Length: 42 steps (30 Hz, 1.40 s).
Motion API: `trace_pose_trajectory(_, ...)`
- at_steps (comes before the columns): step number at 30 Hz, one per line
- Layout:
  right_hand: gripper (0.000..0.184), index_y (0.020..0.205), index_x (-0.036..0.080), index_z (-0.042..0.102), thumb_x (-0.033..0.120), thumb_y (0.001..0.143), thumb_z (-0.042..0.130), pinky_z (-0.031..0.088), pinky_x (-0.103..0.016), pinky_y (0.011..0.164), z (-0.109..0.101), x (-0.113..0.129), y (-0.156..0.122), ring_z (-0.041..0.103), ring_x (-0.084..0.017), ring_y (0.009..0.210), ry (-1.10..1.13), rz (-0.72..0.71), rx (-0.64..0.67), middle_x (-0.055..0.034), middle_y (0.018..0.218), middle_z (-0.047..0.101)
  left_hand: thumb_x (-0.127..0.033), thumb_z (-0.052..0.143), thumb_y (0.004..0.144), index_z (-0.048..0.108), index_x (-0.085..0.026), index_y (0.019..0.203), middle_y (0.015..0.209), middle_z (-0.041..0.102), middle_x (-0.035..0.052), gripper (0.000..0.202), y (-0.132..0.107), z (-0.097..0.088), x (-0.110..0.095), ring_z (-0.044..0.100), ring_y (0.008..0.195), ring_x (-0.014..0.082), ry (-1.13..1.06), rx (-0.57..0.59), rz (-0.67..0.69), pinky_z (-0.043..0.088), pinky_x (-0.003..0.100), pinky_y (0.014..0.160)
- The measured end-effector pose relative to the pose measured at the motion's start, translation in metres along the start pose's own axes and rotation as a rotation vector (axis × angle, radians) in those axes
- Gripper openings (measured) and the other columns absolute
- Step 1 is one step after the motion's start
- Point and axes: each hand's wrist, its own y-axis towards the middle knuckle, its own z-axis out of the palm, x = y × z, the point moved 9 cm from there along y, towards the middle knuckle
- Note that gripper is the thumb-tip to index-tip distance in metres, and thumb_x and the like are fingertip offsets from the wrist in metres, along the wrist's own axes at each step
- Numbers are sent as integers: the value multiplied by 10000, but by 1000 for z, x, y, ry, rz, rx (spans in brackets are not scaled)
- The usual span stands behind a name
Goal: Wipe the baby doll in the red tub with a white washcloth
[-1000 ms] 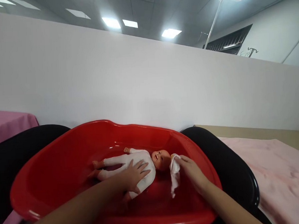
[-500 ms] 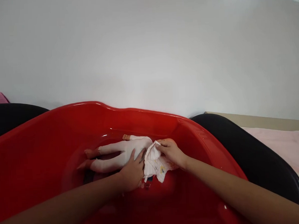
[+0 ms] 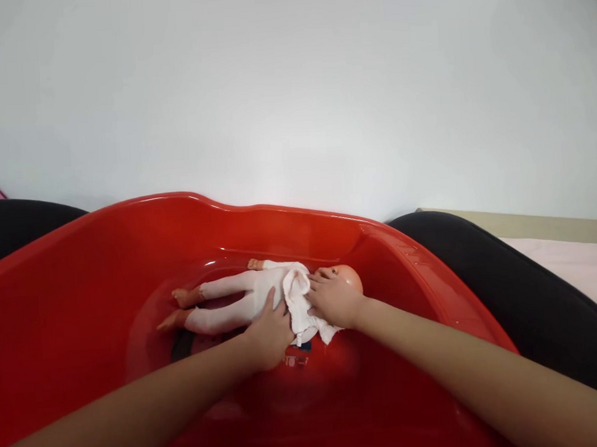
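A: Head view, one frame. I log the doll [image 3: 242, 298] lying on its back on the floor of the red tub [image 3: 81, 275], head toward my right, legs toward my left, in a white suit.

B: Hands?

A: My left hand [image 3: 268, 328] lies flat against the doll's near side at the torso, fingers spread, closed on nothing. I judge it is there to pin the doll so it does not slide on the slick plastic. My right hand [image 3: 335, 298] presses a white cloth [image 3: 300, 300] onto the chest, just below the head [image 3: 349, 277]. Fingers are laid over the cloth rather than pinched; whether the grip on it is closed underneath, I cannot tell.

B: Why the cloth there?

A: It is bunched between the two hands and drapes off the doll's near side, which fits a wiping hold, palm down for pressure. That is a judgement.

B: Surroundings?

A: A black chair [image 3: 522, 285] sits just to the right of the tub and a pink sheet [image 3: 581, 269] lies beyond it. A white wall [image 3: 291, 84] stands behind.
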Motion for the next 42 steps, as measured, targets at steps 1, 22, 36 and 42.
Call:
trace_pose_trajectory(1, 363, 1242, 127, 666, 329, 941, 654, 291, -590, 1187, -4, -5, -1, 539, -371, 1320, 54, 13, 2, -206, 1364, 637, -392, 687, 894, 478, -226, 1539, 1621, 386, 185, 698, 0, -2, 1, 201, 1534, 456, -8, -8, 1, -43, 739, 1194)
trace_pose_trajectory(22, 1336, 1616, 209, 236, 540, 524, 931, 278, -698, 1170, 14, -84, -12, 348, -411, 1443, 83, 341, 228, -205, 1576, 393, -402, 623, 985, 586, -131, 1315, 1459, 572, 174, 428, 72, -44, 21, 479, 1390, 330, -161, -313, -217, 435, 533, 1033)
trace_pose_trajectory(36, 1375, 1623, 236, 217, 562, 492, 928, 257, -717, 1165, 23, -95, -10, 320, -441, 1461, 100, 379, 301, -204, 1587, 369, -167, 528, 941, 652, -227, 1222, 1362, 671, 58, 313, 54, -48, 8, 529, 1346, 234, -188, -287, 52, 333, 421, 1119)
trace_pose_trajectory(42, 1080, 1536, 242, 423, 424, 584, 901, 168, -678, 1229, -7, -70, -11, 278, -423, 1502, 179, 178, 103, -169, 1591, 393, -288, 425, 1003, 704, -257, 1134, 1232, 733, 42, 310, 30, -63, 25, 636, 1162, 260, -518, -338, -33, 407, 394, 1080)
